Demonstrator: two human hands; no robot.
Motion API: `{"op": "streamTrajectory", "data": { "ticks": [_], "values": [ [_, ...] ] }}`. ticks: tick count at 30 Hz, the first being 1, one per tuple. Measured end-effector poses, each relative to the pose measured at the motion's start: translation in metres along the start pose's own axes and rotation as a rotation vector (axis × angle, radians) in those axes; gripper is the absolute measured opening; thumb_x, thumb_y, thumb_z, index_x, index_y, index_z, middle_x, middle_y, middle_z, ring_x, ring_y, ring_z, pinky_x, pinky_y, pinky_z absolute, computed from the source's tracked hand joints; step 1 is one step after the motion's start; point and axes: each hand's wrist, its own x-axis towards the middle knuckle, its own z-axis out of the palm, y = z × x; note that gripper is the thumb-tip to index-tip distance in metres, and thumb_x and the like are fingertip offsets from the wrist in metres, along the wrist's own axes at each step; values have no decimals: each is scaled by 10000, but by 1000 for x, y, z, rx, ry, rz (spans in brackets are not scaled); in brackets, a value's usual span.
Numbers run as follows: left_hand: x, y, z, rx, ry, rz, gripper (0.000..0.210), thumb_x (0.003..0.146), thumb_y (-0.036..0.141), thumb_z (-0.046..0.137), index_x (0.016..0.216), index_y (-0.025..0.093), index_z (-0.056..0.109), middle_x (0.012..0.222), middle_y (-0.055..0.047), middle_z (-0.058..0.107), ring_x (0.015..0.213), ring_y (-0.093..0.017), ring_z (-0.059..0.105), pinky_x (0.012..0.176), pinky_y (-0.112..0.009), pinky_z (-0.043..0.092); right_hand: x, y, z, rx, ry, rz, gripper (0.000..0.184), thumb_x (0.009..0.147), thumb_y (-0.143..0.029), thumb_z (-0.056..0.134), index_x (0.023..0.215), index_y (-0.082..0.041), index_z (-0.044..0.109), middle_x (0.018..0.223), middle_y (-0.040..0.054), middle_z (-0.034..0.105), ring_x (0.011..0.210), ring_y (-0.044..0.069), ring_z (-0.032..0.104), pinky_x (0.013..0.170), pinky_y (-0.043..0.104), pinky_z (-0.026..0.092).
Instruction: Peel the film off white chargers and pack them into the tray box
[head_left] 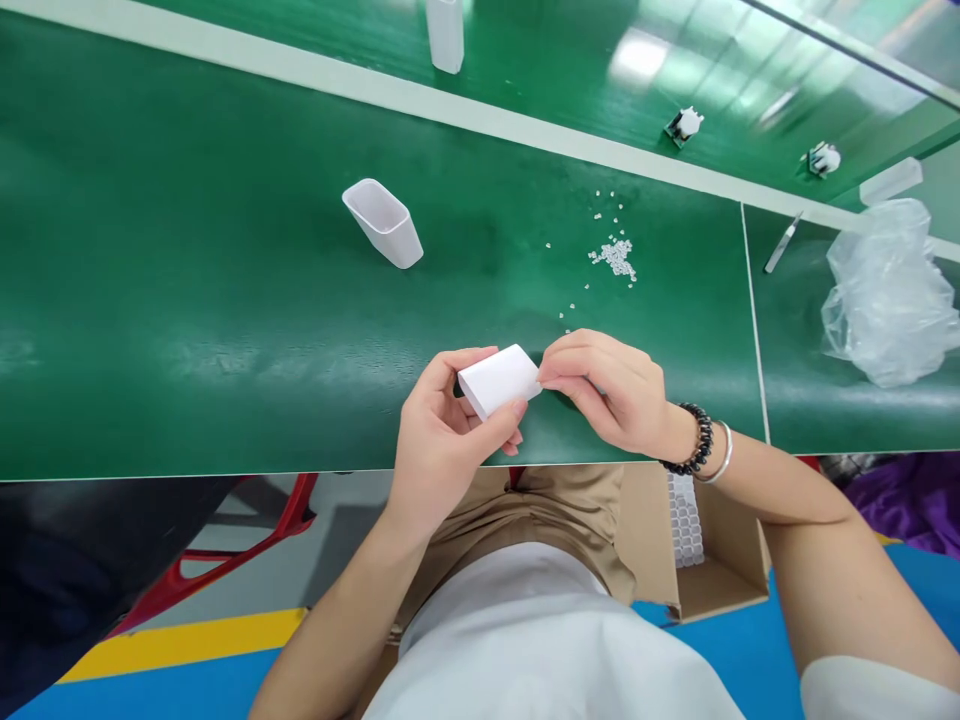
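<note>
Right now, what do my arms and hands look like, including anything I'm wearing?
Your right hand is ungloved, with a black beaded bracelet, then a thin silver bangle nearer the elbow, and higher up a white sleeve. Your left hand is ungloved too, with no jewellery or sleeve in view.

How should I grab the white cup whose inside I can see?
I'd pinch the white cup by its outer walls, below the rim, coming from the near side: its open mouth faces away, and its narrow body should suit a pinch.
</note>
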Motion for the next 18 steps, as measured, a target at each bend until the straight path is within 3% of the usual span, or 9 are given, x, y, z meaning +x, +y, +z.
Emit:
{"op": "streamTrajectory", "data": {
  "ticks": [18],
  "values": [
    [-1, 1, -3, -23, -36, -13, 389, 755, 220, 838, 1077, 178, 622, 748, 22, 706, 537, -98, 663, 482, -184, 587, -2, 3, -1, 39, -28, 2, 130, 1002, -103, 518, 1002, -159, 636, 919, 75, 712, 875, 164, 671, 771, 292, 568]
  ]
}}
